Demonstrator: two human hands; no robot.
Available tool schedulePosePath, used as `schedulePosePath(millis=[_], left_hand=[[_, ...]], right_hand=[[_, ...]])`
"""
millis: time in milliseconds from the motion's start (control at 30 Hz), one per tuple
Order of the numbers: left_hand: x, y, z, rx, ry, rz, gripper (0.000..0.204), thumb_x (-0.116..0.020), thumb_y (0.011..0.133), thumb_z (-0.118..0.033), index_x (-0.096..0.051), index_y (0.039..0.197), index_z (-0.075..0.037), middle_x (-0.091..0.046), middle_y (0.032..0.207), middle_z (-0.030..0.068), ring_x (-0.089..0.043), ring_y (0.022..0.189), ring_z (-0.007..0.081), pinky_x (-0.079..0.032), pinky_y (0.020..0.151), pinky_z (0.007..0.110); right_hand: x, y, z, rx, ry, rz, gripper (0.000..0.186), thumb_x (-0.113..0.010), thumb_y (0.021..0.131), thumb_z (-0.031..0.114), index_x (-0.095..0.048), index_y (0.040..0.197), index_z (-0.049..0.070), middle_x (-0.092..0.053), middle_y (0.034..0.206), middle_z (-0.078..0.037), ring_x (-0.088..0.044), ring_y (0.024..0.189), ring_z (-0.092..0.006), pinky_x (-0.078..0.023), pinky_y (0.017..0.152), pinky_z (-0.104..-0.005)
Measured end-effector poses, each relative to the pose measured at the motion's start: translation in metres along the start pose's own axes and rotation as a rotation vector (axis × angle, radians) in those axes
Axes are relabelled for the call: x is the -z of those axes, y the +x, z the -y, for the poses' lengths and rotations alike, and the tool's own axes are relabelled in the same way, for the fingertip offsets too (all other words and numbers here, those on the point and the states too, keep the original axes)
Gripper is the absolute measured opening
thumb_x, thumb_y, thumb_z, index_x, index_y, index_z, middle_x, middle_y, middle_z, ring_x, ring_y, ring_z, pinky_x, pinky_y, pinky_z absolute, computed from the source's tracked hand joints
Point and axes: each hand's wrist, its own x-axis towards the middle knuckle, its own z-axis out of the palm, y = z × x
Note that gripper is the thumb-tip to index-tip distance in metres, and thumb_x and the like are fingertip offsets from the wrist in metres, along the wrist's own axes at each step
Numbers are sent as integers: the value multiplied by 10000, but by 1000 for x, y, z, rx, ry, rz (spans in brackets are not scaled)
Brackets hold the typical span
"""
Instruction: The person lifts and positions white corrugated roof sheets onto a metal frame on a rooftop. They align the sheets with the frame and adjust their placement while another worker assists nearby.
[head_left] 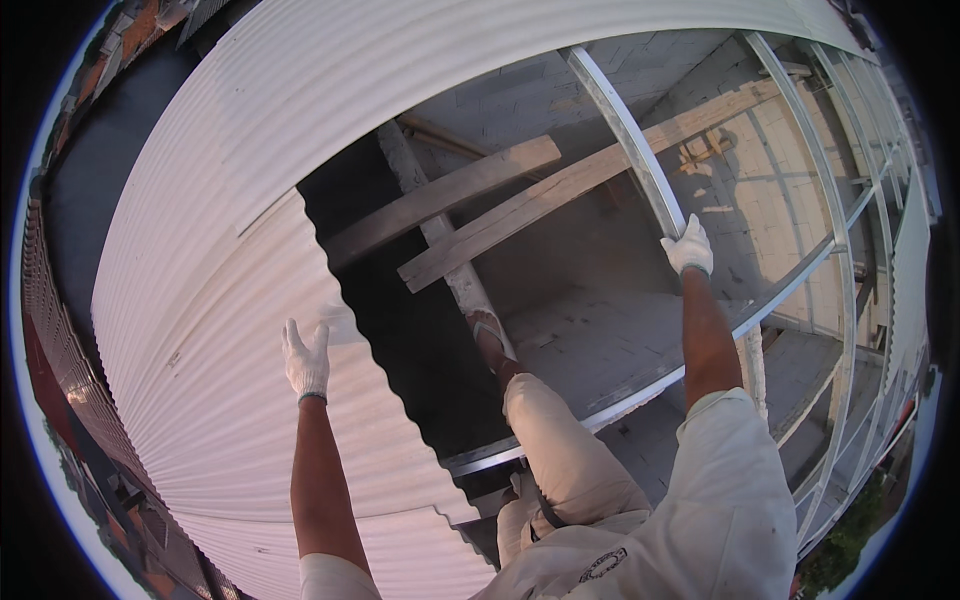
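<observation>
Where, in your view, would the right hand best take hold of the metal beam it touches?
Probably the near stretch of the beam, coming from the near side: it is narrow and runs away from there, with open space flanking it for the right hand to wrap.

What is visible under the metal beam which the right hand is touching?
A long wooden plank passes under the metal beam. The plank's part directly beneath the beam is covered.
</observation>
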Motion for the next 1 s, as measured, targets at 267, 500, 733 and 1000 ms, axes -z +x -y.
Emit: schedulePosePath(millis=[267,500,733,1000], left_hand=[[-54,143,-68,59,72,-34,872,-675,1040,-685,-501,1693,-134,-499,1717,155,-470,1571,431,-328,1325,606],[-59,136,-88,64,212,-103,826,-656,1052,-616,-483,1684,-112,-484,1706,152,-459,1546,405,-286,1306,622],[-71,143,-74,90,190,-87,879,-729,1007,-539,-443,1711,-96,-372,1798,245,-311,1666,490,-164,1387,664],[-70,151,-73,135,203,-13,932,-727,999,-510,-389,1760,-91,-324,1844,271,-258,1711,493,-130,1407,668]], right_hand=[[-14,81,53,-25,101,-56,998,-835,980,506,-372,1761,89,-718,1501,-292,-699,1374,-490,-551,1162,-568],[22,102,134,-135,-35,22,642,-776,998,583,-667,1353,60,-790,1321,-282,-743,1267,-489,-566,1075,-582],[20,125,125,-124,-138,92,612,-784,1009,538,-642,1329,36,-779,1340,-292,-734,1285,-505,-558,1099,-588],[24,122,156,-252,-77,165,646,-806,1031,446,-536,1427,14,-749,1406,-298,-710,1335,-514,-544,1128,-589]])
